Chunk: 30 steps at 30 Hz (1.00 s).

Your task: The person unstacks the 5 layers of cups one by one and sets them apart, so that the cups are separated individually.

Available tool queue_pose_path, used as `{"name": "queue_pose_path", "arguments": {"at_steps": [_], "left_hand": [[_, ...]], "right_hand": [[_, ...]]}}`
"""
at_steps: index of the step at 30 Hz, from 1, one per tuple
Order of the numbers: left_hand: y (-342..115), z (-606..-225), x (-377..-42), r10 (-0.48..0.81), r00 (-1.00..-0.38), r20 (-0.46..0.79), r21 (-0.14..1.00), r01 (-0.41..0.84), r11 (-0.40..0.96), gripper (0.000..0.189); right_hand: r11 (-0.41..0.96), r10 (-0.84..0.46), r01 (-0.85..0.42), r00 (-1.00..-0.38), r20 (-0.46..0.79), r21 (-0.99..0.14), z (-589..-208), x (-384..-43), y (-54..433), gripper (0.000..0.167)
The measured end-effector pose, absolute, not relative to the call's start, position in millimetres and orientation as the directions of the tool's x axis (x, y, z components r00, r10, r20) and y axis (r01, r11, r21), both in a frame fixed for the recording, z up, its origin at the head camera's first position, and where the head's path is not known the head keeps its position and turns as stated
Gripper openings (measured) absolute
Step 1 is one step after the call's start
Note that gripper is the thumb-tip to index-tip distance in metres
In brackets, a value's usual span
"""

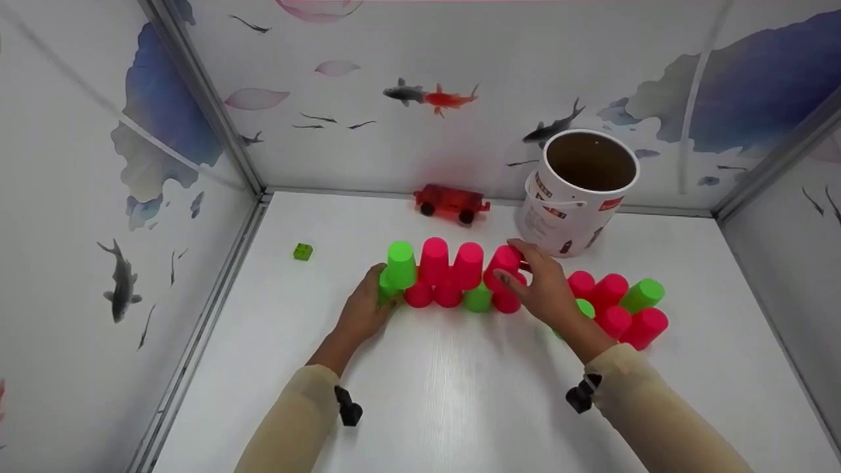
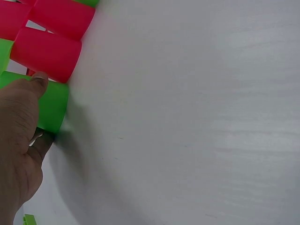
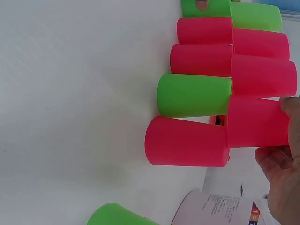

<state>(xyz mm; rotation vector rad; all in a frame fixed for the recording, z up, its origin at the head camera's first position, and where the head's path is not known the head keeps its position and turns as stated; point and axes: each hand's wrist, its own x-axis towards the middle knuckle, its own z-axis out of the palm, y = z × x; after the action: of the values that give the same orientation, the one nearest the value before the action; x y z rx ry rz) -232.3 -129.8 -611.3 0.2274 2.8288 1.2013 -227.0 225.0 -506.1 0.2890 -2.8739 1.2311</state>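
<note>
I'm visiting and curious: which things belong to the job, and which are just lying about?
In the job:
- two-row cup stack
- left hand and right hand, gripping its ends
- grouped cups at right, probably

Seemingly lying about:
- red toy wagon
- green block
- bucket

Lower end green tapered plastic cup (image 2: pixel 54 105) is part. hidden by L hand (image 2: pixel 18 136); small print on white cylindrical bucket (image 1: pixel 568 211) can't be read (head view).
</note>
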Motion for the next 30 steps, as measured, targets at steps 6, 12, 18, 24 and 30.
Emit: {"name": "queue_pose_path", "arguments": {"at_steps": [6,12,18,24,30], "left_hand": [[-129.8,-611.4,-231.9,0.161,-0.987,0.001,0.719,0.113,0.686,0.073],[-129.4,-609.4,-231.1,0.155,-0.988,0.002,0.724,0.109,0.681,0.073],[-128.8,-610.2,-230.8,0.153,-0.988,0.002,0.727,0.107,0.678,0.074],[-129.6,-610.7,-231.3,0.149,-0.989,-0.004,0.727,0.1,0.68,0.075],[-129.8,-610.7,-232.0,0.149,-0.989,-0.007,0.721,0.098,0.686,0.077]], "right_hand": [[0.681,-0.155,-0.186,-0.982,0.108,-0.708,-504.4,-220.9,235.9,0.075],[0.701,-0.143,-0.209,-0.978,0.153,-0.682,-499.4,-205.6,258.8,0.076],[0.754,-0.149,-0.246,-0.967,0.206,-0.608,-502.1,-181.5,286.6,0.077],[0.774,-0.165,-0.289,-0.951,0.261,-0.563,-514.0,-154.9,309.7,0.073],[0.808,-0.18,-0.337,-0.922,0.343,-0.483,-530.8,-129.8,325.5,0.075]]}}
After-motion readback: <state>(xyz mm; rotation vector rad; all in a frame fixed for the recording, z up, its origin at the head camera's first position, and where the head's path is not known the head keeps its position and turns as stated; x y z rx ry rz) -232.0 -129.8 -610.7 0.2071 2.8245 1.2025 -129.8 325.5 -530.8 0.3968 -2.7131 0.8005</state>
